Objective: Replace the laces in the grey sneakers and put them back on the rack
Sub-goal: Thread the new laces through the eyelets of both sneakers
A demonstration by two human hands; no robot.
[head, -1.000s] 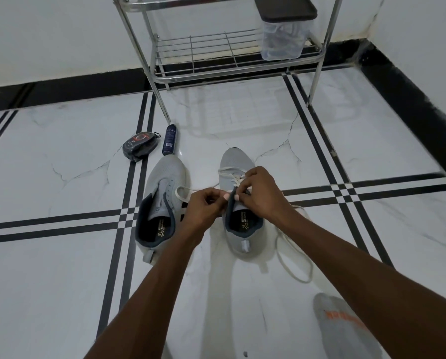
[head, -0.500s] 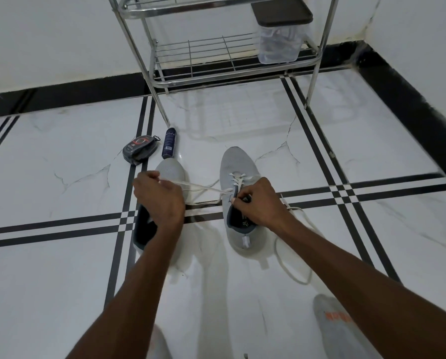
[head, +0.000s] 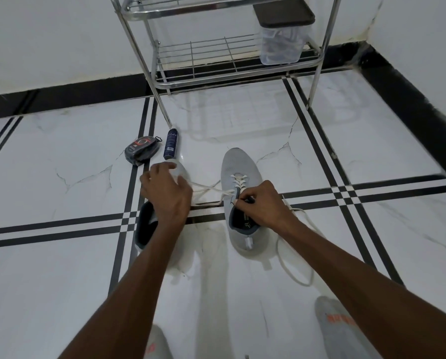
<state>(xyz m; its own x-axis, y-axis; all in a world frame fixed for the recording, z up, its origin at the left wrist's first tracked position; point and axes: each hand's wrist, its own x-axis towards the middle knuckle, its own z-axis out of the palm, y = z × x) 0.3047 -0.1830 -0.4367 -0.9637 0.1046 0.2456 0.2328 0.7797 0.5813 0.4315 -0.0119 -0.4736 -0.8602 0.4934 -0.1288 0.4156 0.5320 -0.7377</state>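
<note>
Both hands differ now: left hand [head: 166,194] has spread open off the lace [head: 206,189], right hand [head: 262,204] still pinching it at the sneaker [head: 242,203], lacing unfinished.

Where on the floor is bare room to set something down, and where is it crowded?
Bare tile right of the right sneaker, toward the black border. Also the rack shelf left of the plastic container. Crowded: around both hands, lace, left sneaker, spray can, pouch.

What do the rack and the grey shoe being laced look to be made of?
The rack looks like polished metal, probably steel or chrome-plated: its tubes and wire shelf shine and reflect. The grey shoe seems to have a matte knitted fabric upper, going by the fine dotted weave on its toe.
</note>
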